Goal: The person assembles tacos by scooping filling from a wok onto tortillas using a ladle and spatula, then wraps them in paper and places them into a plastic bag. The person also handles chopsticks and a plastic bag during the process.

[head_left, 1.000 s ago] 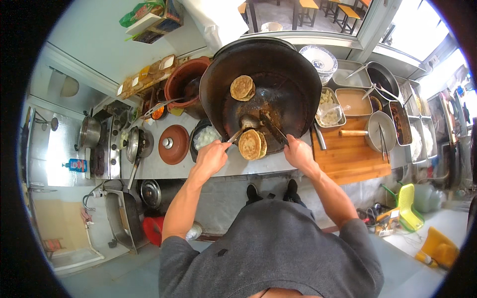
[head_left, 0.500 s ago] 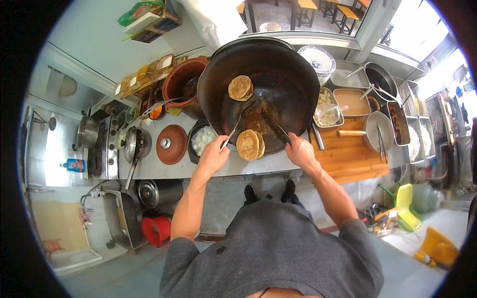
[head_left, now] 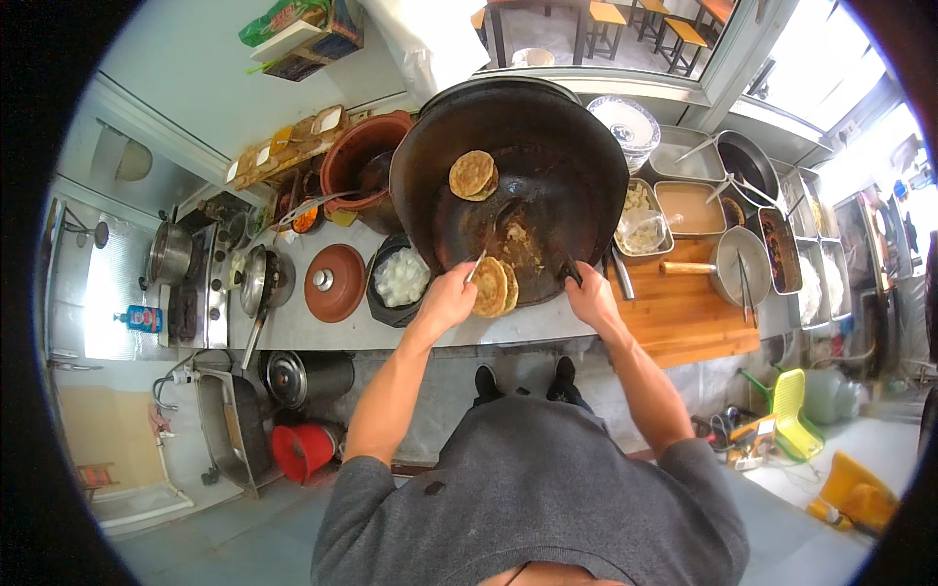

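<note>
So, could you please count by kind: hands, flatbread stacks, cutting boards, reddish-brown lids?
Hands: 2
Flatbread stacks: 2
Cutting board: 1
Reddish-brown lid: 1
Total: 6

My big pan [head_left: 581,146] looks dark metal, glossy inside. My shirt [head_left: 576,488] is matt cloth, the board [head_left: 655,317] smooth wood.

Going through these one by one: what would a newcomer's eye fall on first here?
First, the big dark pan at top centre, with round flatbreads at its upper left and more at its near rim. Next, the left hand and right hand flanking the near ones, each gripping a handle. Then the red bucket, lower left.
</note>
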`<state>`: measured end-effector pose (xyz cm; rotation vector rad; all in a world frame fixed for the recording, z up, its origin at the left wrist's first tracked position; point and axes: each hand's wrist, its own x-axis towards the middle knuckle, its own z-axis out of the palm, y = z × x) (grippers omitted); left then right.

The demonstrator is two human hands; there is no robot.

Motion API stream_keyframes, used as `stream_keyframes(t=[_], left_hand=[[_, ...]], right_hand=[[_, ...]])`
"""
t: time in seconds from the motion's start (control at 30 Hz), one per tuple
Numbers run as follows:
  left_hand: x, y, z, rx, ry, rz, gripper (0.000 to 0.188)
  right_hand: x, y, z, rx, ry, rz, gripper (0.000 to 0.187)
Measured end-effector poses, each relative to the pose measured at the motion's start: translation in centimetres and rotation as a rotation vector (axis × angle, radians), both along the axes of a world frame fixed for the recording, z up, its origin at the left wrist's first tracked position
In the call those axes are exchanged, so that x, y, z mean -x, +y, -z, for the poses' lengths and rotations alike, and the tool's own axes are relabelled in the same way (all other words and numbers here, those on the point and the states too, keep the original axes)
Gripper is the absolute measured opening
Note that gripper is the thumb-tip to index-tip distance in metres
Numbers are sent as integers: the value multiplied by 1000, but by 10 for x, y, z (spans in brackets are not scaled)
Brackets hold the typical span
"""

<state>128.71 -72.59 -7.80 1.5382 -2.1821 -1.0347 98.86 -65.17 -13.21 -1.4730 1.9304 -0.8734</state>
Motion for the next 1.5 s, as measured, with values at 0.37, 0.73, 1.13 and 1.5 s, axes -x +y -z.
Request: stream_keyframes(t=[0.37, 0.73, 1.13, 1.5], left_hand=[[-18, 32, -58, -14, 153, -88, 39], [-23, 34, -53, -76, 141, -149, 41], [-24, 25, 31, -110, 168, -104, 45], [-4, 19, -26, -139, 62, 38, 43]], right_hand=[[2, 7, -41, -53, 272, -203, 29], [-13, 15, -33, -79, 227, -245, 29], [3, -5, 7, 99, -125, 7, 37], [-16, -1, 4, -110, -172, 149, 50]])
